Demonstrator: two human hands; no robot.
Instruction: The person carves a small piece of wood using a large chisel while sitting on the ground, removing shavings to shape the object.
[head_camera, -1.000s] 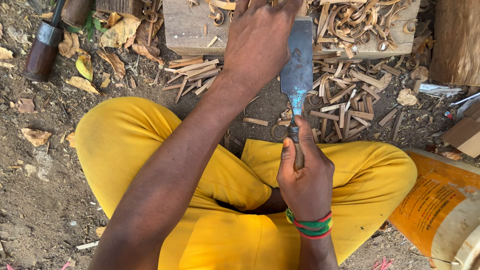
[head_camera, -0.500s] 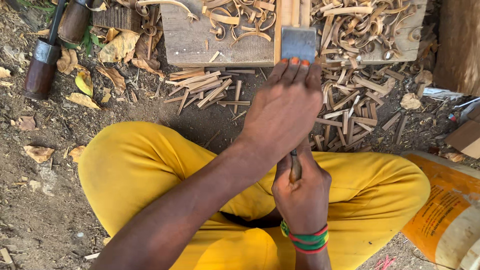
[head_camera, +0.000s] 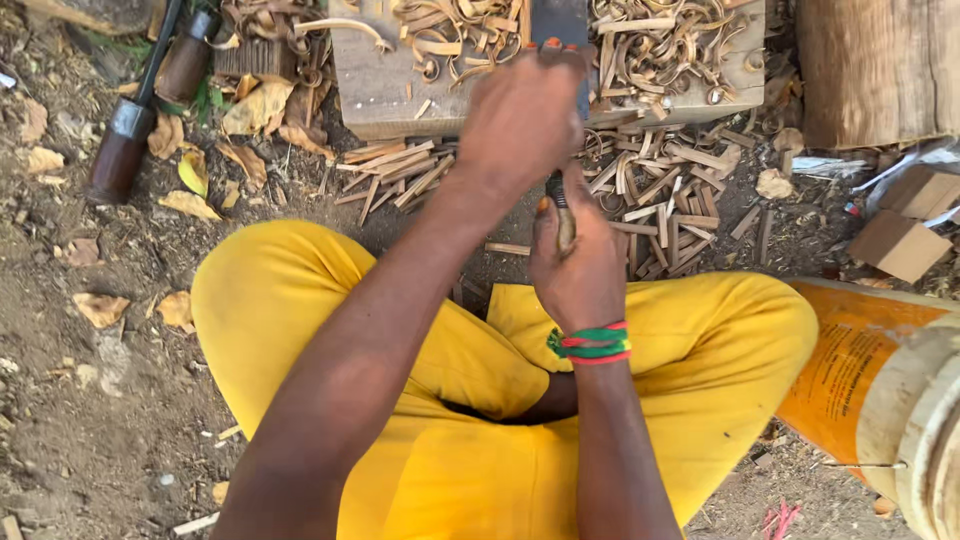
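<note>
- You sit cross-legged in yellow trousers (head_camera: 700, 350) on dirt ground, facing a wooden work block (head_camera: 380, 90) strewn with curled shavings.
- Your left hand (head_camera: 520, 120) presses down over the broad chisel (head_camera: 560, 20) blade, fingers curled.
- Your right hand (head_camera: 580, 265) is closed around its handle.
- This looks like mid-paring; a steady forward push seems called for.

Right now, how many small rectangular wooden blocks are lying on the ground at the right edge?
2. One small block lies higher, by the log; the other small block sits just below it, near the orange bag. More may be hidden beyond the frame edge.
</note>
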